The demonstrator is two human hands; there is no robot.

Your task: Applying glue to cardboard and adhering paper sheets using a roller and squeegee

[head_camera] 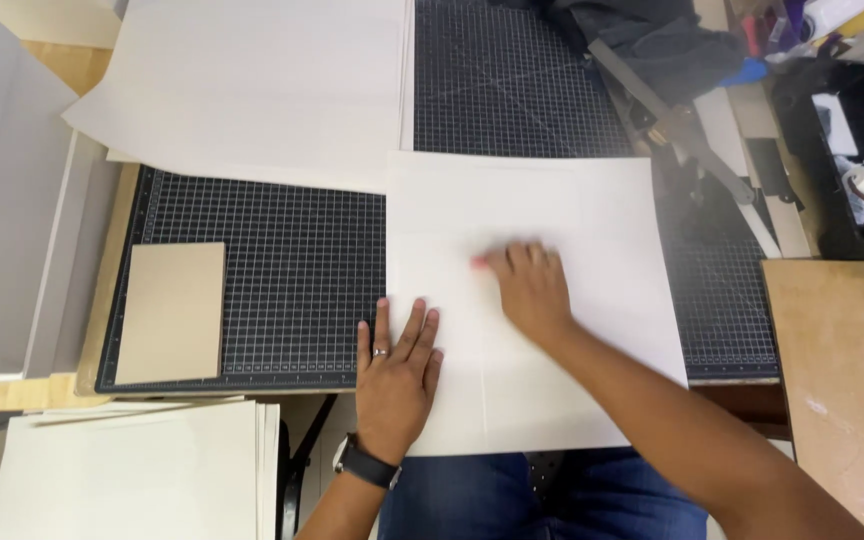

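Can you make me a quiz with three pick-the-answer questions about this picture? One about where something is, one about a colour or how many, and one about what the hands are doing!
1. Where is the brown card?
A. On the mat's left part
B. On the white sheet
C. Under the right hand

2. What colour is the mat?
A. Red
B. Black with a pale grid
C. Yellow

3. How does the left hand lie?
A. Closed in a fist
B. Lifted in the air
C. Flat, fingers spread

Answers:
1. A, the card lies on the left part of the mat, apart from the white sheet.
2. B, the mat is black with thin pale lines.
3. C, the left hand lies flat at the sheet's left edge, while the right hand presses on the sheet's middle.
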